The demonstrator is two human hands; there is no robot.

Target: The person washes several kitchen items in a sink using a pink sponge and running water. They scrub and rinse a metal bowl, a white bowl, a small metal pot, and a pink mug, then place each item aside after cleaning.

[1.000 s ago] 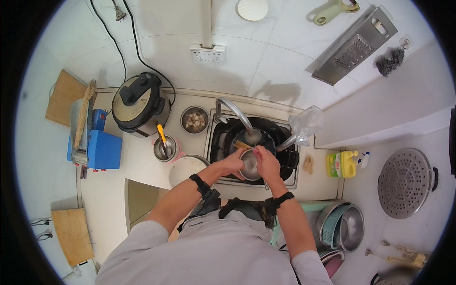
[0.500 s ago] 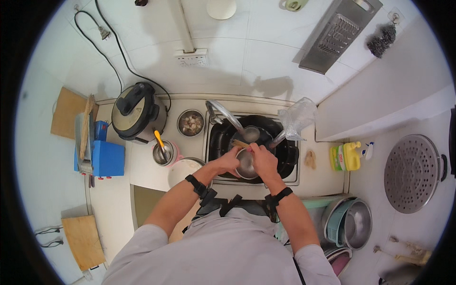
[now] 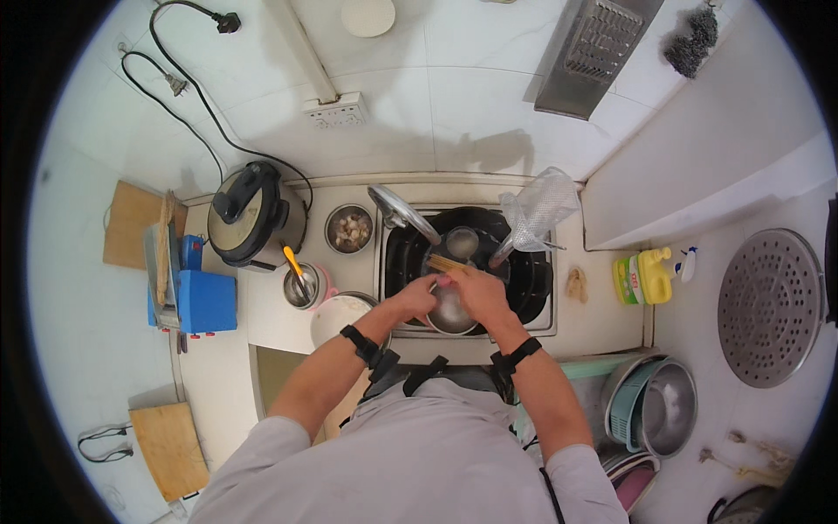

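Note:
A small metal bowl [image 3: 451, 315] is held tilted over the near part of the sink, between my two hands. My left hand [image 3: 415, 299] is closed on the bowl's left side. Pale chopsticks [image 3: 445, 263] stick out leftward from my right hand [image 3: 477, 295], whose fingers are closed around them at the bowl's far rim. The curved faucet [image 3: 403, 211] stands at the back left of the sink. Below my hands is a large black basin [image 3: 535, 284] set in the metal sink [image 3: 552, 325], with a small round metal vessel [image 3: 462, 242] in it.
Left of the sink are a bowl of pale food pieces [image 3: 353, 240], a cup with a yellow-handled tool [image 3: 301, 286], a white pot [image 3: 329, 320] and a pressure cooker [image 3: 253, 218]. A clear mesh-patterned plastic piece [image 3: 543, 210] stands at right, near a yellow jug [image 3: 642, 276].
The whole view has shifted slightly. The chopsticks show more clearly, and my right hand has turned a little over the bowl's far rim. Both grips stay the same.

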